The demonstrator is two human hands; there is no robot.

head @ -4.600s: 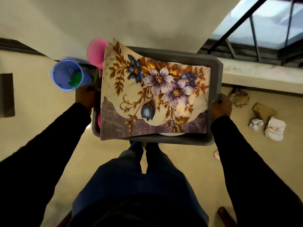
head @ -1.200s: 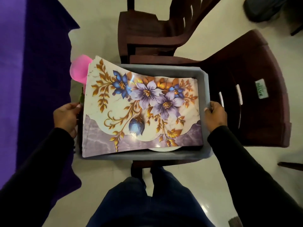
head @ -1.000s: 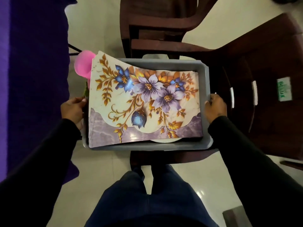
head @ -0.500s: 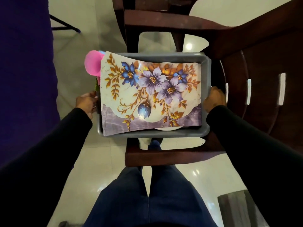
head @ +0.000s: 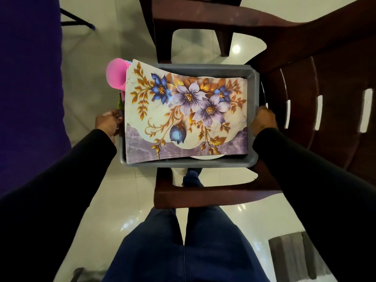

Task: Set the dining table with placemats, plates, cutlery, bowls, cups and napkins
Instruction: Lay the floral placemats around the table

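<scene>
A grey plastic tub (head: 205, 69) sits between my two hands above the arms of a dark red plastic chair (head: 213, 195). My left hand (head: 107, 123) grips its left rim and my right hand (head: 263, 121) grips its right rim. A stack of floral placemats (head: 183, 117) with purple and blue flowers covers the tub's top and curls up at the far left corner. A pink cup (head: 116, 75) pokes out at the tub's far left. The white edge of a plate (head: 205, 157) shows under the mats at the near side. Whatever else lies in the tub is hidden.
A purple cloth-covered table (head: 28, 88) runs along the left. A second dark red chair (head: 325, 98) stands to the right and another at the far side. Glossy white floor tiles lie below, and a grey mat (head: 293, 255) sits at the lower right.
I have carried the tub from another area to the chairs by the purple table. In the last second the tub came lower, over the chair's arms. Both hands keep their grip on the rims.
</scene>
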